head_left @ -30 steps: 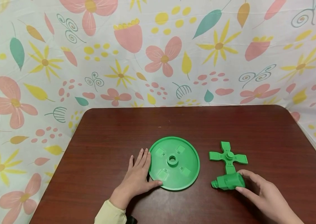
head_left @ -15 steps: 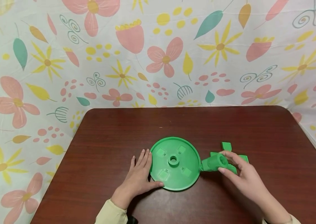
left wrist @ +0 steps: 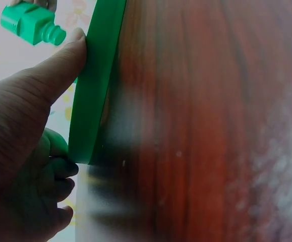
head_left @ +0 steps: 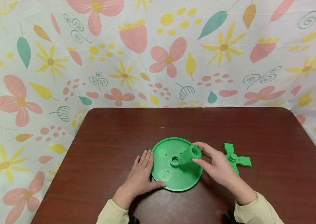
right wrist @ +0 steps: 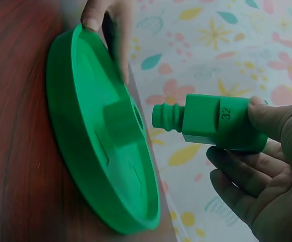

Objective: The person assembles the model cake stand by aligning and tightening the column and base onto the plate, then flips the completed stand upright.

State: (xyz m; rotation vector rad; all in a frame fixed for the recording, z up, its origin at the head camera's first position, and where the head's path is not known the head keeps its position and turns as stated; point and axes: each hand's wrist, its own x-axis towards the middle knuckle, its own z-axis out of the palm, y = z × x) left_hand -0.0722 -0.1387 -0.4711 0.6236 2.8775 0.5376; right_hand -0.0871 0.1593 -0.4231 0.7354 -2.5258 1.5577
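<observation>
A round green plastic dish (head_left: 176,182) with a raised rim and a central ringed hole lies on the table. My left hand (head_left: 138,179) rests at its left side, fingers extended along the rim and thumb touching the near edge. Between the thumb and fingers of my right hand (head_left: 220,168), I hold a green plastic threaded piece (right wrist: 211,121) marked 32. In the right wrist view, its ribbed end points at the central hub (right wrist: 125,123), with a gap between them. From the head view, the piece is tilted above the dish's right part, its hollow end up.
To the right, a green cross-shaped piece (head_left: 233,158) with a central knob lies on the brown wooden table (head_left: 118,133), partly hidden behind my right hand. A floral cloth (head_left: 135,62) hangs behind the table.
My right hand has carried the threaded piece leftward from beside the cross-shaped piece to above the dish, tipping its hollow end upward. The left hand stays at the dish's rim.
</observation>
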